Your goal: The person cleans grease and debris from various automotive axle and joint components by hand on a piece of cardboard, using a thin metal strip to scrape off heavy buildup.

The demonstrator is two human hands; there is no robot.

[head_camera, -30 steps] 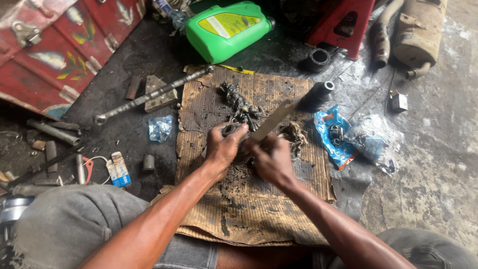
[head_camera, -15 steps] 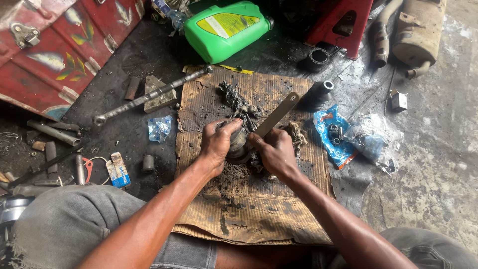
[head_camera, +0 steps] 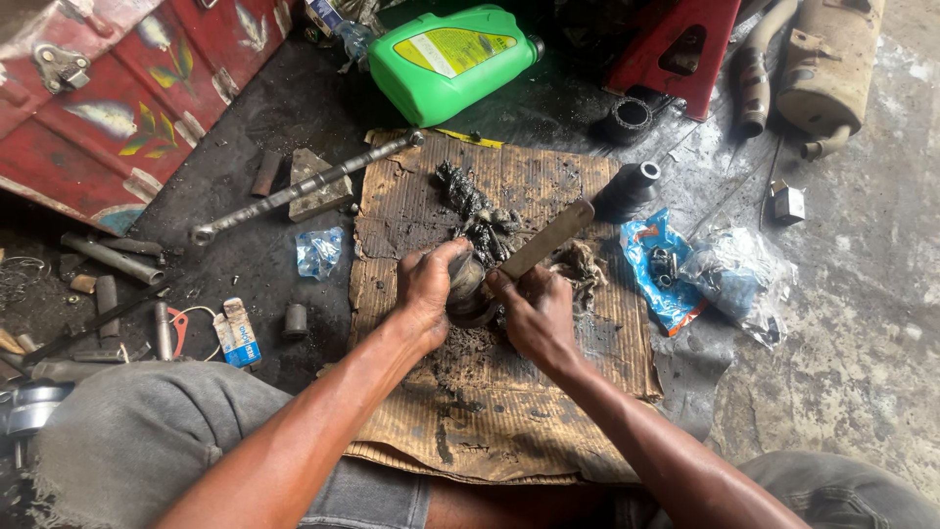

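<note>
My left hand point(head_camera: 426, 294) grips a greasy round metal part point(head_camera: 468, 289) over a dirty sheet of cardboard point(head_camera: 490, 392). My right hand point(head_camera: 534, 313) holds a flat metal blade-like tool point(head_camera: 546, 240) whose lower end meets the part; its upper end points up and right. Black grease covers both hands and the cardboard under them. A greasy chain point(head_camera: 470, 206) lies just beyond the hands.
A green oil jug point(head_camera: 450, 59) lies at the top. A long steel rod point(head_camera: 304, 186) rests left of the cardboard, beside a red metal box point(head_camera: 117, 98). Black bushings point(head_camera: 632, 181), blue plastic bags point(head_camera: 676, 269), an exhaust pipe point(head_camera: 832, 69) sit right. Small tools lie left.
Both hands stayed together on the part; the blade tool has tilted more upright, and the left hand has shifted its grip around the part.
</note>
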